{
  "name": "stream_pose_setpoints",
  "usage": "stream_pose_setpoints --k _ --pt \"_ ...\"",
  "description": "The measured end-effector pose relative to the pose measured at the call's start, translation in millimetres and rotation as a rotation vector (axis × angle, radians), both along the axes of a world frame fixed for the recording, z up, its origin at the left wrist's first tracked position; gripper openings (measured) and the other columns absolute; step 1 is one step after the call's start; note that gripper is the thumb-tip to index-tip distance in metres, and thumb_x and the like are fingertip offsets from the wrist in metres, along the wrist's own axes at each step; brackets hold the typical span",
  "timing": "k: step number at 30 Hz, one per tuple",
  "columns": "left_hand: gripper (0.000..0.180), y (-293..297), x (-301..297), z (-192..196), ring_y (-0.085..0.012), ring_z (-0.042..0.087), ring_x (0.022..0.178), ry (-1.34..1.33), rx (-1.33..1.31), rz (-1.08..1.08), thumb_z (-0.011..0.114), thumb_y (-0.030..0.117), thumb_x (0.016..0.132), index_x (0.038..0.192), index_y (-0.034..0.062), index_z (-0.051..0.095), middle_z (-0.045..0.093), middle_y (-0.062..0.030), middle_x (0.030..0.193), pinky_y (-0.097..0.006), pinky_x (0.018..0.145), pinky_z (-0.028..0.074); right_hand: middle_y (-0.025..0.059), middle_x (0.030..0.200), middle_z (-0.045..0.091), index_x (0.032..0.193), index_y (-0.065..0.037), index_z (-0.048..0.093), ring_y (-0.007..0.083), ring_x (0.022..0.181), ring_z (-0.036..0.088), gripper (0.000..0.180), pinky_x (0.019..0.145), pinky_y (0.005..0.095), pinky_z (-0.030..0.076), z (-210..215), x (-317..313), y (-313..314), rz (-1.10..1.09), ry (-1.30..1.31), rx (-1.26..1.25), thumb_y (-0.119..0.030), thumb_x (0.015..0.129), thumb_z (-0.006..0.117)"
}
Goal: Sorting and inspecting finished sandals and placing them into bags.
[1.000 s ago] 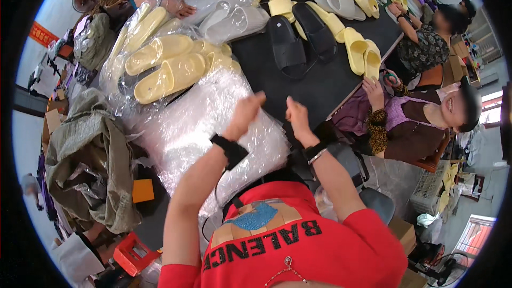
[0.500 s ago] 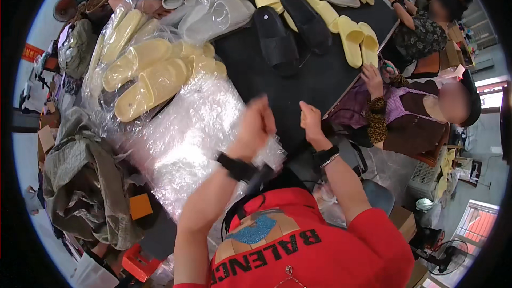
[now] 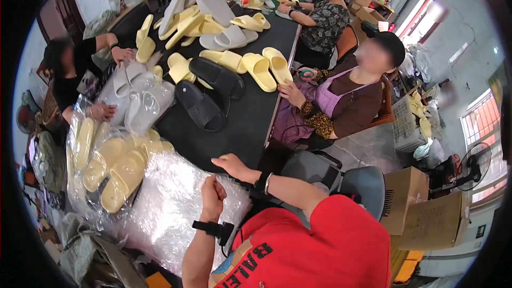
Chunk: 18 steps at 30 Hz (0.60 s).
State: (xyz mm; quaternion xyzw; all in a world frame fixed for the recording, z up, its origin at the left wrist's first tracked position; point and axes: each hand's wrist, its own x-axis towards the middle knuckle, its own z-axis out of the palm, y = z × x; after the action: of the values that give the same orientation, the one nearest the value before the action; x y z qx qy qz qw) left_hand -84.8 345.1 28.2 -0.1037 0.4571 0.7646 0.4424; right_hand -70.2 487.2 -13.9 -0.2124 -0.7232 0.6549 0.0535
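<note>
My left hand (image 3: pixel 213 196) is closed into a loose fist, and nothing shows in it. It hovers over a stack of clear plastic bags (image 3: pixel 170 208) at the table's near edge. My right hand (image 3: pixel 234 167) is just beyond it, fingers curled and one digit stretching left, also with nothing visible in the grip. Ahead of my hands lie two black slides (image 3: pixel 200 105) on the dark table (image 3: pixel 234 133). Left of the bag stack are bagged yellow slides (image 3: pixel 125 178), and beyond them bagged grey slides (image 3: pixel 150 108).
A co-worker in a purple checked apron (image 3: pixel 325 106) sits at the right, one hand at a yellow slide (image 3: pixel 258 72). Another person's hand (image 3: pixel 101 111) rests by the bagged slides. More slides are piled farther off. Chairs (image 3: pixel 362 184) and cardboard boxes (image 3: pixel 432 224) stand right.
The view has swung, so the table and co-workers appear shifted left and turned. My hands have come closer together, the right crossing toward the left. The black slides still lie on the table.
</note>
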Motion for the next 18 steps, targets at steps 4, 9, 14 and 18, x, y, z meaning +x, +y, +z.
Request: stream_pose_setpoints --k 4,9,14,18 --pt "0.029 -13 8 -17 -0.0084 0.022 0.040 -0.015 -0.042 -0.037 0.047 0.025 0.089 0.064 0.0153 0.036 0.025 0.0042 0.048 -0.026 0.039 0.019 0.0003 0.053 0.037 0.061 0.003 0.048 0.0086 0.056 0.034 0.049 0.049 0.0328 0.031 5 14 -10 0.028 -0.081 -0.033 -0.038 0.085 0.056" --pt "0.029 -16 10 -36 -0.0118 0.029 0.040 0.001 -0.072 -0.089 0.048 0.024 0.088 0.063 0.0144 0.037 0.030 0.0016 0.049 -0.028 0.041 0.028 -0.0002 0.055 0.041 0.062 0.002 0.049 0.0085 0.058 0.037 0.046 0.051 0.0334 0.033 2 21 -10 -0.006 -0.003 -0.011 -0.037 0.085 0.056" --pt "0.026 -5 8 -26 -0.0117 0.033 0.041 0.006 0.024 -0.203 0.049 0.026 0.087 0.066 0.0145 0.040 0.032 0.0016 0.050 -0.027 0.042 0.030 0.0031 0.060 0.047 0.065 -0.001 0.050 0.0107 0.058 0.040 0.045 0.055 0.0320 0.035 7 22 -2 -0.057 -0.021 -0.032 -0.041 0.086 0.056" --pt "0.022 5 1 11 -0.0130 0.051 0.055 -0.040 0.243 -0.310 0.048 0.036 0.090 0.090 0.0147 0.054 0.055 -0.0031 0.066 -0.025 0.050 0.040 0.0090 0.104 0.045 0.122 -0.013 0.031 0.0192 0.081 0.052 0.058 0.066 0.0366 0.046 13 23 16 -0.137 -0.065 -0.723 -0.054 0.085 0.050"
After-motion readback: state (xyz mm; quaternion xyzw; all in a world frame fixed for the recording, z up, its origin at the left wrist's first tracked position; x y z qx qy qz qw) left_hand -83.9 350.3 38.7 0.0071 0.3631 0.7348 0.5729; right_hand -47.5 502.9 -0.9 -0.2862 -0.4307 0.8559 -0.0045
